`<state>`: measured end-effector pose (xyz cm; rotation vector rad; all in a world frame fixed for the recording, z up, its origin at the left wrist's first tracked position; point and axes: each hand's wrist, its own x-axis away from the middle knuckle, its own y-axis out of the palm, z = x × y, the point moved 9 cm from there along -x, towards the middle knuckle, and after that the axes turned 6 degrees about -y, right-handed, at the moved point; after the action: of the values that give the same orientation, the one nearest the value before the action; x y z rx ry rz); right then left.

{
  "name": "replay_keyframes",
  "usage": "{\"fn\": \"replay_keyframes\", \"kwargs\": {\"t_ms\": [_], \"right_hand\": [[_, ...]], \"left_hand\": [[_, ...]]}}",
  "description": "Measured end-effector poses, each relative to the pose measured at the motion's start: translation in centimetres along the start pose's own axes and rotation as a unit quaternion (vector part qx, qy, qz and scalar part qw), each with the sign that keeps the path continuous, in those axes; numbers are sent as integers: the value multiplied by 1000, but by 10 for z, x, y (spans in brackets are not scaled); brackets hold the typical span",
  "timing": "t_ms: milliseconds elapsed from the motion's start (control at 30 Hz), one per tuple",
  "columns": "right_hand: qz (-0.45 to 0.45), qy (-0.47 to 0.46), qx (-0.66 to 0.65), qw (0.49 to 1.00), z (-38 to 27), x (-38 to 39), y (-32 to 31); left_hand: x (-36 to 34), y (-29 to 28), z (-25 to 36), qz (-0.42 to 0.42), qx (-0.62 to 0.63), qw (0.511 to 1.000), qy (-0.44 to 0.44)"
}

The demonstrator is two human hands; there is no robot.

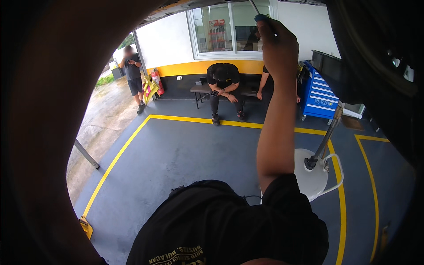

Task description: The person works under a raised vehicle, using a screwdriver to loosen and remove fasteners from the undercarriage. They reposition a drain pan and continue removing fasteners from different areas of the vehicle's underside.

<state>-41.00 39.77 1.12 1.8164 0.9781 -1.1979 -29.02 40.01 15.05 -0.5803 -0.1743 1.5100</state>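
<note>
My right hand (278, 48) is raised near the top of the view, closed on a blue-handled tool (260, 17) with a thin metal shaft pointing up toward a dark overhead structure (176, 6). My right forearm rises from a black sleeve over my body. A dark, out-of-focus shape, apparently my left arm (39, 132), fills the left side very close to the camera; its hand cannot be seen. More dark structure (362, 53) hangs close at the upper right.
A white round tank (309, 181) with a metal pole stands right of my body. Beyond are a blue tool cabinet (319, 88), a bench (198, 88) with two seated people (223, 77), a standing person (132, 70) at left, a red extinguisher (159, 84) and a post (86, 154).
</note>
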Motion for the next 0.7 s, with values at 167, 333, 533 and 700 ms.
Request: {"fn": "replay_keyframes", "kwargs": {"t_ms": [167,333,533,700], "right_hand": [[-10,-8,6,1000,-2,1,3],[-3,-1,-7,1000,1,3,2],[-16,-24,-51,998,15,14,-1],[-3,52,-148,988,32,37,-5]], "left_hand": [[-2,6,6,-1,-5,1000,17],[3,6,9,0,57,996,74],[-7,4,9,-89,80,993,9],[-11,4,6,-29,169,984,50]]}}
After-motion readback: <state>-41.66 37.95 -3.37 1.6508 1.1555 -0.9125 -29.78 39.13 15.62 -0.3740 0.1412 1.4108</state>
